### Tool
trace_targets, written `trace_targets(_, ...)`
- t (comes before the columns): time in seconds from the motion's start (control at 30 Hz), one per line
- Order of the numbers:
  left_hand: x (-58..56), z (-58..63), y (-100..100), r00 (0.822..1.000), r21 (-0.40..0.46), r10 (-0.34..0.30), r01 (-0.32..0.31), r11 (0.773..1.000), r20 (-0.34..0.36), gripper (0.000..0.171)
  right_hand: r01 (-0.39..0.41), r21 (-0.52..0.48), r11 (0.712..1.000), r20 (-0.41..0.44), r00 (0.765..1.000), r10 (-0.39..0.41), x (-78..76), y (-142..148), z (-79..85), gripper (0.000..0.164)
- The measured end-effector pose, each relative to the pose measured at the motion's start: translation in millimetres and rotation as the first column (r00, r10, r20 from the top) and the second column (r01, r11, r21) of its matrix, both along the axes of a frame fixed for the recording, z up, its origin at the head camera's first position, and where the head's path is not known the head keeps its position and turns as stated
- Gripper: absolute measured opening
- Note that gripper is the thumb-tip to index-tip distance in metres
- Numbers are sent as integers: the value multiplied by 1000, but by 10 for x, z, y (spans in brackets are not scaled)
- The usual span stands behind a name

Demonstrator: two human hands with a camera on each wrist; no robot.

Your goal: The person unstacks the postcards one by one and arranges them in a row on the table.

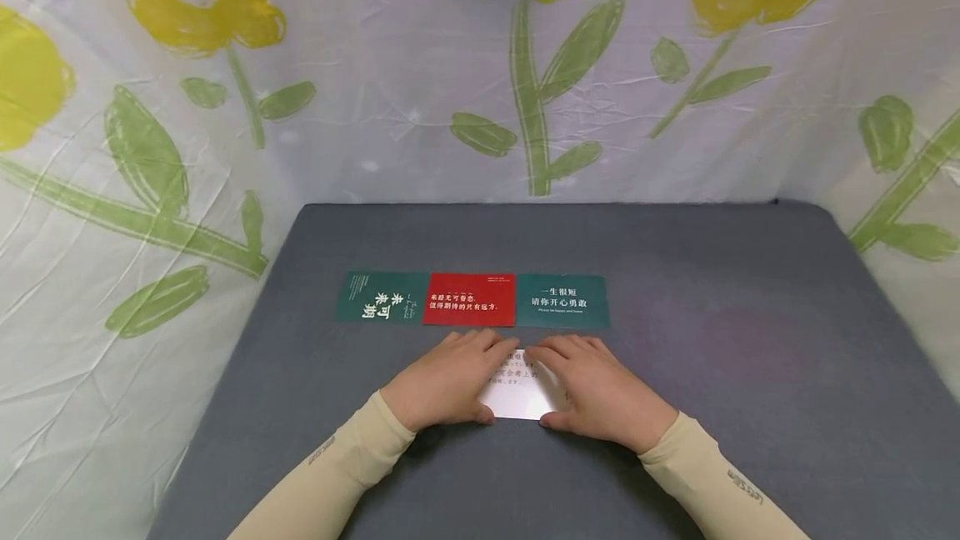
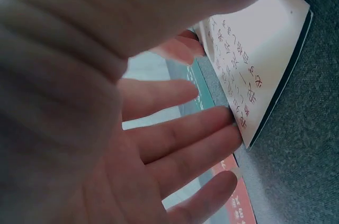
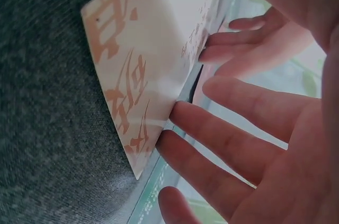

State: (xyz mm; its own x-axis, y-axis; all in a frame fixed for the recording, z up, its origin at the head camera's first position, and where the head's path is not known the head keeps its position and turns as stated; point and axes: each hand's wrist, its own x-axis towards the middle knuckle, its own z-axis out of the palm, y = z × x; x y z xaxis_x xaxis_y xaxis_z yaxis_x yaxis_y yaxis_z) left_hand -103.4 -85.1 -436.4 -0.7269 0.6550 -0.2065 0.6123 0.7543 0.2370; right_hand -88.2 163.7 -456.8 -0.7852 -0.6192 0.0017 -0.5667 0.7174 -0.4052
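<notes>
A white card (image 1: 517,402) printed with rows of characters lies on the grey table, framed by both hands. My left hand (image 1: 450,377) holds its left side, thumb at the near edge and fingertips at the far edge. On the right side my right hand (image 1: 603,390) grips it in the same way. Along one edge of the white card (image 2: 265,38), the left wrist view shows a dark strip beneath; whether it is another card I cannot tell. Large orange characters cover part of the card (image 3: 153,38) in the right wrist view.
Beyond the hands, a dark green card (image 1: 382,297), a red card (image 1: 469,300) and another green card (image 1: 562,302) lie side by side in a row. A white cloth (image 1: 360,107) with yellow flowers hangs around the grey table (image 1: 735,273).
</notes>
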Motion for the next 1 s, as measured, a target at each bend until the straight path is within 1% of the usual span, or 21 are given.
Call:
trace_targets(0.17, -2, -14, -5, 999, -5, -22, 22, 1000, -26, 93, 9, 18, 1000, -4, 1000, -8, 3, -6, -5, 80)
trace_targets(0.43, -25, -15, 0, 1000, 2, -16, 16, 1000, 4, 92, 14, 18, 1000, -8, 1000, -14, -12, -17, -19, 79)
trace_targets(0.6, -33, -22, -18, 1000, 14, -24, 24, 1000, 1, 91, 17, 15, 1000, -4, 1000, -17, -23, -16, -20, 79)
trace_targets(0.73, -54, -3, -20, 1000, 14, -27, 27, 1000, -2, 92, 19, 8, 1000, -9, 1000, -19, -34, -2, -8, 78)
trace_targets(1.0, -42, -5, -11, 1000, 15, -5, 5, 1000, 19, 97, 2, -6, 1000, -11, 1000, -2, -17, 15, -12, 77)
